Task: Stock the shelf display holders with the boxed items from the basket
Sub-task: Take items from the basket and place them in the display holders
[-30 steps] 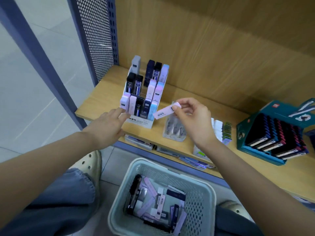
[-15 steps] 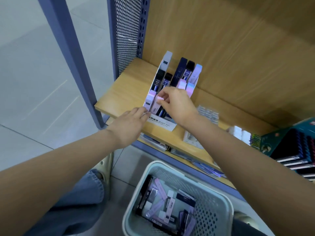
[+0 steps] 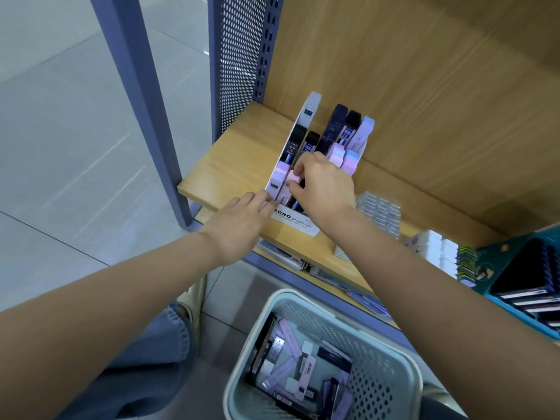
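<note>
Our left grip (image 3: 239, 225), fingers straight, presses the front corner of the display holder (image 3: 295, 222), apparently to steady it. Just right of it, our right grip (image 3: 324, 189) pinches a pink box (image 3: 293, 177), seating it in a front slot. Below both grips, the basket (image 3: 391, 344) holds more boxes (image 3: 291, 377).

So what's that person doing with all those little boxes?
A person is stocking a shop shelf. Their right hand pinches a small pale pink box at the front row of the white tiered cardboard display holder on the wooden shelf. Their left hand touches the holder's front corner with straight fingers. More slim boxes lie in the pale green perforated plastic basket on the floor.
</note>
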{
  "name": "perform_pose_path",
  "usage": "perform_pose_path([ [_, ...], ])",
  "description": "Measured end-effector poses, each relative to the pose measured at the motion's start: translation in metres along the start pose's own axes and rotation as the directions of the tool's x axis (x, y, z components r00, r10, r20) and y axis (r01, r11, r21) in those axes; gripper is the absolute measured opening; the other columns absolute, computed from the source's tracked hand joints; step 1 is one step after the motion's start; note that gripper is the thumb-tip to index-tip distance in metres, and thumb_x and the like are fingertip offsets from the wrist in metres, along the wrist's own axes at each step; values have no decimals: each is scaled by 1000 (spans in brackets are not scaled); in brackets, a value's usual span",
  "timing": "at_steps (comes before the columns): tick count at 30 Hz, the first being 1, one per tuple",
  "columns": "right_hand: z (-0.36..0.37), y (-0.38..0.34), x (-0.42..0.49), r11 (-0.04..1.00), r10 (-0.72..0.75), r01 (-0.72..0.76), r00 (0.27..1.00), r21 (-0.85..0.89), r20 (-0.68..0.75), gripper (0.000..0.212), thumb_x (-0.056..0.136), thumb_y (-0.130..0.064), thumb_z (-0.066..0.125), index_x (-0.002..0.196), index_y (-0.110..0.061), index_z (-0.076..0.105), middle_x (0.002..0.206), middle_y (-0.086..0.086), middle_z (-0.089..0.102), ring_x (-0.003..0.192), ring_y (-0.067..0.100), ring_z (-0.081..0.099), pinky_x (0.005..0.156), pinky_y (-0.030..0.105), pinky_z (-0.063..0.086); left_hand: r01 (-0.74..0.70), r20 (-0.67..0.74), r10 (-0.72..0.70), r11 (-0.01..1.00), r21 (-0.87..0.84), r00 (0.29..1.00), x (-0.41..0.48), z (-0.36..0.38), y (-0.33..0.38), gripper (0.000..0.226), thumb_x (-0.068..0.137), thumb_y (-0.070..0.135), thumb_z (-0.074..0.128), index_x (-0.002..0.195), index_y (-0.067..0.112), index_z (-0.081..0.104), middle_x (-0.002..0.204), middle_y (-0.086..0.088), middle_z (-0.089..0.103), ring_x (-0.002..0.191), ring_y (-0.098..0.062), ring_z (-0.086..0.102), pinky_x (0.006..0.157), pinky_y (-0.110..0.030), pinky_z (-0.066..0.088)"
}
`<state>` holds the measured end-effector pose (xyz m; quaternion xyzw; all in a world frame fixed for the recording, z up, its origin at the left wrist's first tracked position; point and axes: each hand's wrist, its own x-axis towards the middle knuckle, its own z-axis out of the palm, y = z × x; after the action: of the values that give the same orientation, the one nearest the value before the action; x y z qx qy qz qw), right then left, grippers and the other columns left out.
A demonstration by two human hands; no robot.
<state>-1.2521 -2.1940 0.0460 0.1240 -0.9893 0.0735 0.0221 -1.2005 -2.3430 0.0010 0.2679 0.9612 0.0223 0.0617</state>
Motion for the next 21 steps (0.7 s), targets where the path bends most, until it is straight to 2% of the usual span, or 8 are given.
perform_pose_path([
  [7, -8, 3, -10, 995, -61, 62, 998, -79, 15, 24, 96, -21, 47, 119, -16, 55, 120, 2, 55, 107, 20, 51, 68, 28, 39, 32, 71, -34, 999, 19, 997, -5, -1, 6, 66, 93, 11, 39, 149, 11, 4, 148, -7, 15, 130, -23, 28, 104, -30, 27],
  [10, -15, 4, -31, 996, -78, 77, 996, -36, -48, 31, 97, -17, 45, 127, -18, 52, 125, 0, 54, 115, 18, 47, 76, 27, 39, 92, 69, -92, 996, 11, 993, -11, -1, 15, 62, 90, 7, 42, 146, 8, 18, 148, -13, 19, 132, -29, 27, 105, -34, 26],
  [11, -16, 4, -43, 996, -84, 85, 991, 4, -100, 30, 96, -15, 46, 125, -18, 54, 121, 0, 57, 112, 20, 49, 78, 28, 41, 93, 21, -93, 996, -7, 995, -14, 1, 20, 57, 86, 4, 47, 141, 5, 30, 141, -17, 29, 126, -33, 35, 99, -37, 30],
  [13, -14, 7, -72, 988, -131, 146, 961, 44, -244, 24, 89, -12, 56, 111, -13, 62, 103, 4, 62, 97, 25, 57, 75, 31, 43, 49, -116, -50, 999, -17, 992, -21, 8, 31, 42, 71, -1, 59, 113, 1, 54, 110, -19, 51, 97, -36, 54, 79, -36, 33],
  [15, -1, 18, -106, 975, -213, 223, 923, -7, -321, 21, 80, -9, 65, 101, -11, 63, 91, 4, 62, 84, 26, 59, 72, 29, 39, 15, -202, -24, 999, -46, 979, -31, 16, 44, 25, 67, 6, 57, 92, 4, 58, 87, -13, 53, 75, -31, 53, 67, -33, 25],
  [18, 31, 37, -169, 955, -296, 290, 936, -56, -190, 20, 77, -13, 65, 97, -13, 62, 86, 2, 60, 77, 22, 57, 70, 27, 40, -33, -217, -4, 985, -171, 976, -51, 36, 79, 23, 72, 19, 39, 89, 11, 53, 85, -6, 50, 78, -23, 43, 66, -32, 25],
  [20, 59, 49, -211, 962, -271, 271, 962, 5, -41, 13, 81, -18, 58, 92, -16, 63, 83, -1, 60, 74, 18, 57, 65, 25, 45, -50, -160, 9, 966, -253, 987, -65, 54, 103, 24, 74, 23, 37, 91, 15, 52, 86, -2, 50, 80, -19, 41, 68, -29, 27],
  [21, 72, 55, -227, 973, -229, 227, 971, 45, 61, 13, 78, -21, 63, 91, -17, 64, 83, -2, 59, 74, 16, 57, 62, 22, 45, -59, -127, 24, 958, -281, 992, -72, 63, 114, 23, 75, 24, 38, 90, 16, 53, 86, -1, 51, 79, -18, 41, 69, -28, 27],
])
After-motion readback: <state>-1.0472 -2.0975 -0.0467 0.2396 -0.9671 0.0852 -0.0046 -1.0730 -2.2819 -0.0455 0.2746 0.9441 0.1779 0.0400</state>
